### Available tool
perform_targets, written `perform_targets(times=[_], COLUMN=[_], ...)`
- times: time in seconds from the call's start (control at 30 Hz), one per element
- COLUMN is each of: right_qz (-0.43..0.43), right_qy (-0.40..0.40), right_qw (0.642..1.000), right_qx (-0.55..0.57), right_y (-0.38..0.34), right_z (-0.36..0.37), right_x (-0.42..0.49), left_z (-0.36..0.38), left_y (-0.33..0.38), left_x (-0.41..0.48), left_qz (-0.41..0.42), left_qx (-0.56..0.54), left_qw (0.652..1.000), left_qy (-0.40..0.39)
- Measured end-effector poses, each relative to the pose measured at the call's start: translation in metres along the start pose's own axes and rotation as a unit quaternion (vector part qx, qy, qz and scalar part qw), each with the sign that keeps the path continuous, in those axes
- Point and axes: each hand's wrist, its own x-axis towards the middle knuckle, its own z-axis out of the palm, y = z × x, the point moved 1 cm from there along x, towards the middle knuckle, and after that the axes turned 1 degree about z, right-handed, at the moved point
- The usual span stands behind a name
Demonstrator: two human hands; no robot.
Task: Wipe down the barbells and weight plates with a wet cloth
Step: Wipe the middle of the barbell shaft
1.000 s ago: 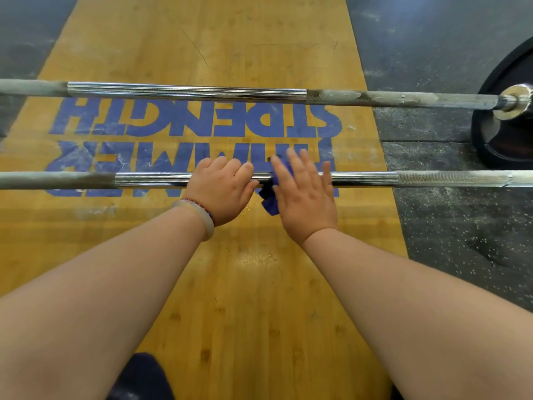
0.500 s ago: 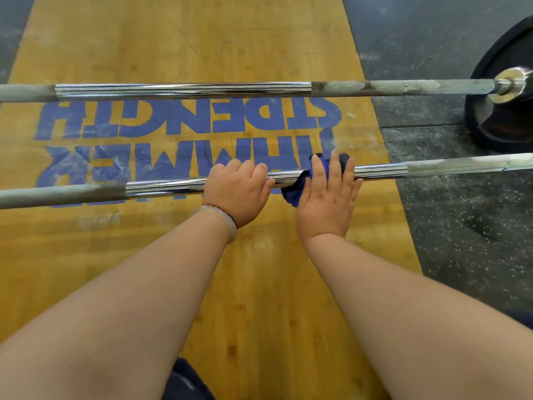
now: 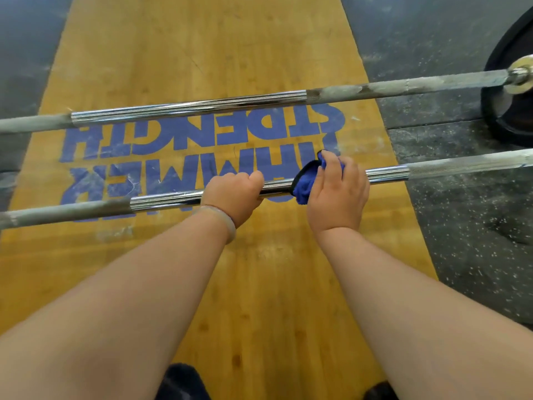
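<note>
– Across the middle of the frame, the near barbell (image 3: 173, 199) is seen, running from the lower left up toward the right edge. What is recorded for the hands?

– Left hand (image 3: 233, 192): grip closed round the bright chrome section of the near barbell, fingers wrapped over the top. A pale bracelet (image 3: 222, 217) is noted at that wrist.

– And the other?

– Right hand (image 3: 337, 194): grip closed on the blue cloth (image 3: 304, 186), which is bunched against the same bar just right of the left hand. Fingers are curled over cloth and bar together. A dark-edged fold of cloth shows between the two hands. Whether the cloth is wet cannot be told.

– Bar condition?

– A chalky grey coating is seen on the outer sections toward both ends; the centre section is shiny.

– Other task items?

– The far barbell (image 3: 187, 108) is logged higher in the frame, roughly parallel to the near one and apart from it. Its right end meets a black weight plate (image 3: 499, 116) at the upper right edge, where a metal collar (image 3: 519, 76) is visible.

– Underneath?

– A yellow wooden platform (image 3: 259, 284) with blue lettering (image 3: 202, 134), read upside down in this view, is flanked by dark speckled rubber floor (image 3: 461, 226).
</note>
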Motion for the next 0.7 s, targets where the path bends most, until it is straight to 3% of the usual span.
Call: perform_targets(times=[0.17,0.3,0.37,0.43,0.53,0.6,0.7], right_qz=[-0.089,-0.178,-0.212,-0.204,-0.03,0.049,0.007], right_qy=[-0.045,-0.043,-0.045,-0.04,0.003,0.045,0.03], right_qw=[0.995,0.983,0.976,0.978,0.999,0.998,0.998], right_qx=[0.019,-0.011,-0.007,0.001,0.016,0.021,0.048], right_y=[0.01,0.007,0.009,0.013,0.009,-0.002,-0.021], right_z=[-0.003,0.009,0.01,0.004,-0.009,-0.011,-0.006], right_x=[-0.007,-0.025,-0.021,-0.01,0.011,0.018,0.002], left_z=[-0.01,-0.018,-0.021,-0.02,-0.006,0.007,0.025], left_y=[0.0,-0.006,-0.008,-0.007,-0.005,-0.006,-0.012], left_x=[0.008,0.02,0.018,0.01,-0.007,-0.017,-0.03], left_qz=[-0.008,-0.004,-0.003,-0.002,0.047,0.074,0.071], left_qx=[0.001,-0.08,-0.106,-0.091,-0.065,-0.004,0.057], left_qw=[0.998,0.982,0.976,0.987,0.994,0.976,0.961], left_qy=[-0.056,-0.173,-0.189,-0.133,0.068,0.207,0.261])
